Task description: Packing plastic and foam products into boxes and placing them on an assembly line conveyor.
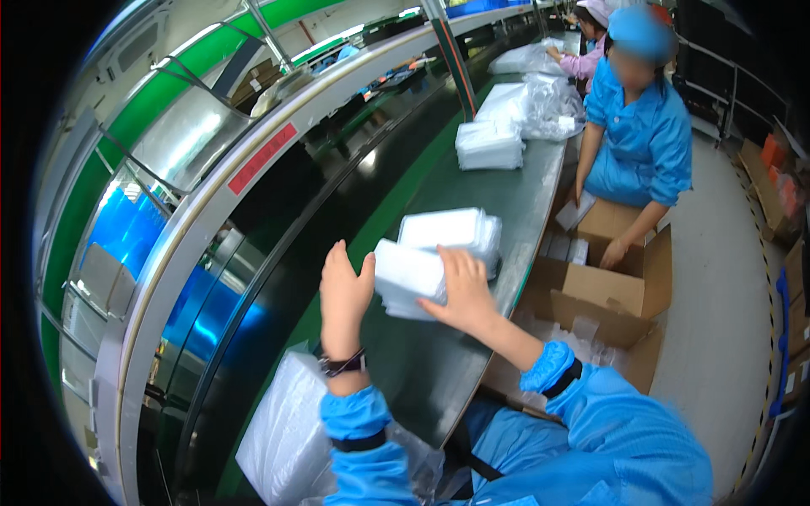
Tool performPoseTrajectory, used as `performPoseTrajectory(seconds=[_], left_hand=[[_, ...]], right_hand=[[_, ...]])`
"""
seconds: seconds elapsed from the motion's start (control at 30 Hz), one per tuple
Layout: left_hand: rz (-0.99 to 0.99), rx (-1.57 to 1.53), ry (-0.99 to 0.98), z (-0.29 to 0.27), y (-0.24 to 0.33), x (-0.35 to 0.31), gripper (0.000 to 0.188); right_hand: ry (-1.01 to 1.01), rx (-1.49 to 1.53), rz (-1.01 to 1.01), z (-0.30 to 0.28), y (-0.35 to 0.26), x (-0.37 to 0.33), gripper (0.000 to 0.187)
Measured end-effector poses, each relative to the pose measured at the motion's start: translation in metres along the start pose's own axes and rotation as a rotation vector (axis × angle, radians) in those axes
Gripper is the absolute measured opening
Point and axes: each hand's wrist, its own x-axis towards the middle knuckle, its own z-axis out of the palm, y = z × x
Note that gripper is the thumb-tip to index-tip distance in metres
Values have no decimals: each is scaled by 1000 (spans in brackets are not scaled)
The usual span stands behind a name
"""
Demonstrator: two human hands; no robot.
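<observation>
Above the green work surface (422,354), a stack of flat, whitish, translucent plastic pieces (409,268) is between my hands. My right hand (466,291) grips its right side, with the thumb low on the near edge and the fingers over the far corner. On the other side, my left hand (344,291) is open, fingers upright and thumb close to the stack's left corner. Just behind sits a second stack of similar pieces (447,226), its right end looking like clear plastic. What the pieces are, I cannot tell.
A large clear bag with white contents (291,422) lies beside my left forearm. Farther along are another white stack (489,145) and plastic bags (548,105). A co-worker in blue (637,126) reaches into an open cardboard box (603,287). A rail (278,126) runs along the left.
</observation>
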Motion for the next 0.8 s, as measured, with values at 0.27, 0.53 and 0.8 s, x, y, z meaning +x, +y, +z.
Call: performPoseTrajectory(seconds=[0.27, 0.53, 0.8], left_hand=[[-393, -265, 38, 81, -28, -21, 42], [-418, -1020, 260, 13, 7, -14, 22], [6, -1157, -943, 55, 149, -93, 23]], right_hand=[[-96, 191, -68, 0, 14, 0, 74], [-100, 994, 3, -31, 11, -4, 84], [-14, 1158, 748, -149, 113, -147, 86]])
